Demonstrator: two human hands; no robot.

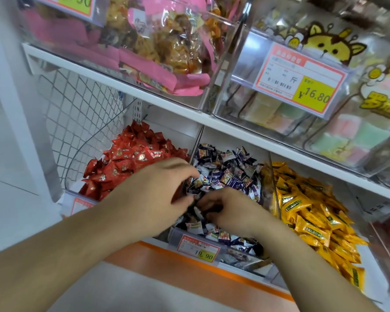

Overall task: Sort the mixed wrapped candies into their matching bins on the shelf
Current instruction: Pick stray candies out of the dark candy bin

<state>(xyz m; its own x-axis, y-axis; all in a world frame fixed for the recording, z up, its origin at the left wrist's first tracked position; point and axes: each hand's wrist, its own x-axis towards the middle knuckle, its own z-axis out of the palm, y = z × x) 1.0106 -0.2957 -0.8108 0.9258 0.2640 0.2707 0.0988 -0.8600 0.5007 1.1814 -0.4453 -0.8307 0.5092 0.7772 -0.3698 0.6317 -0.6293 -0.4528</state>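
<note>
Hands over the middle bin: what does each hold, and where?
Both hands dig among the purple-and-white candies; fingers curled, but any grip cannot be told.

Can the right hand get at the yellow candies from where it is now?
Probably yes. The right hand is in the middle bin of purple candies; the yellow candies lie open-topped just beyond the clear divider, nothing covering them.

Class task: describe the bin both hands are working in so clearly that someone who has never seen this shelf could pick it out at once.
Find the lower shelf row, under the clear bin with the yellow 16.80 price tag. Three candy bins sit side by side there; take the middle bin, where the left hand and right hand meet. Its wrappers are dark purple and white, between red candies and yellow candies.
</note>
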